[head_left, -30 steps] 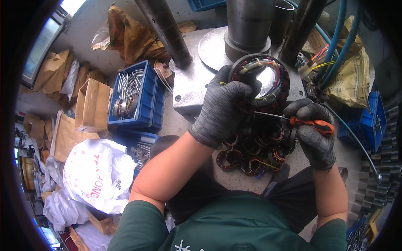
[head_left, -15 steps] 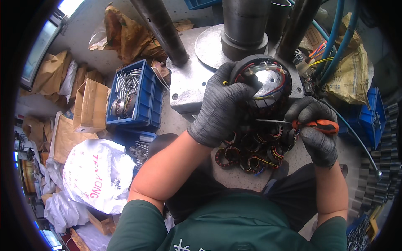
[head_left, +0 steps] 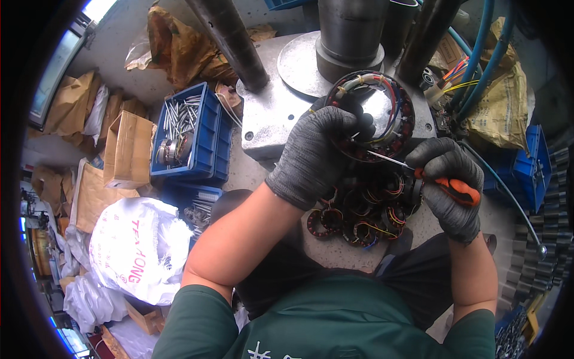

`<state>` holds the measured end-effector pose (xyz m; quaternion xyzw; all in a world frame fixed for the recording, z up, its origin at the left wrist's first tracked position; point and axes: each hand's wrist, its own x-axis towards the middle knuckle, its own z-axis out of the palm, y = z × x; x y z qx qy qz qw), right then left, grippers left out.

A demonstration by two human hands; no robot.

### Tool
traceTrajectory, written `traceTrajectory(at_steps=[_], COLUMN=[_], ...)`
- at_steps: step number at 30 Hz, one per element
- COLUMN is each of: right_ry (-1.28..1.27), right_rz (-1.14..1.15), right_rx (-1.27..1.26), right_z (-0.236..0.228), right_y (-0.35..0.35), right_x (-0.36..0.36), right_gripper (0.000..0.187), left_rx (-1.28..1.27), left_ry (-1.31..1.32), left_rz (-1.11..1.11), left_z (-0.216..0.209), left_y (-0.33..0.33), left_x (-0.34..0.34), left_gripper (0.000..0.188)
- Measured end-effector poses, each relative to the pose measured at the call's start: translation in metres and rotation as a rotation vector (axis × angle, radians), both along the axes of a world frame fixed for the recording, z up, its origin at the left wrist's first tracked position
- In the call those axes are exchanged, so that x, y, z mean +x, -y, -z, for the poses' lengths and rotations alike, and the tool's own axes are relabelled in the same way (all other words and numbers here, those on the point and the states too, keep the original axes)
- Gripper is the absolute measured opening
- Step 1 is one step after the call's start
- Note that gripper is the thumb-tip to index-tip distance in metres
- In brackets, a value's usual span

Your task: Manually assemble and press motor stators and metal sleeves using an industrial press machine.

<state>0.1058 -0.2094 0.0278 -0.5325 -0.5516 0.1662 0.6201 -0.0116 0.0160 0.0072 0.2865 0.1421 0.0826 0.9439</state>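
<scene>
Both of my hands wear grey gloves. My left hand (head_left: 317, 152) grips the left side of a ring-shaped motor stator (head_left: 405, 113), its fingers reaching through the opening. Dark windings line the ring, and red, blue and yellow wires run along its inside. In my right hand (head_left: 449, 182) is a screwdriver (head_left: 458, 190) with an orange and black handle. The thin metal shaft points left, its tip at the lower edge of the stator; whether it touches the windings I cannot tell. Below lies a pile of similar stators (head_left: 359, 221) with coloured leads, partly hidden behind my hands.
A press with a metal base plate (head_left: 263, 122), a thick ram (head_left: 350, 36) and steel columns (head_left: 230, 45) stands ahead. To the left are a blue crate (head_left: 206, 137) of metal rods, a cardboard box (head_left: 128, 149) and a white sack (head_left: 140, 251). Blue hoses (head_left: 478, 60) hang at right.
The stator has tilted in my left hand, so more of its ring and opening shows. The screwdriver's shaft now slants, its tip higher and its handle lower.
</scene>
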Motion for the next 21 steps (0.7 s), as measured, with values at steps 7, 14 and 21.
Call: traceTrajectory(at_steps=[7,14,21], right_ry=[-0.069,-0.298,-0.718], right_rz=[-0.045,-0.071,-0.189], right_rx=[0.055,0.085,0.074], right_z=[0.01,0.027,0.033], right_y=[-0.006,-0.011,-0.02], right_x=[-0.007,-0.006,-0.013], right_gripper=[0.029,0.031,0.031], left_rx=[-0.084,-0.096,-0.006], left_ry=[0.031,0.017,0.126], left_rz=[-0.053,-0.102,-0.072], left_z=[0.006,0.004,-0.003], left_y=[-0.001,-0.006,-0.003], left_x=[-0.002,-0.003,-0.003], left_gripper=[0.043,0.04,0.041])
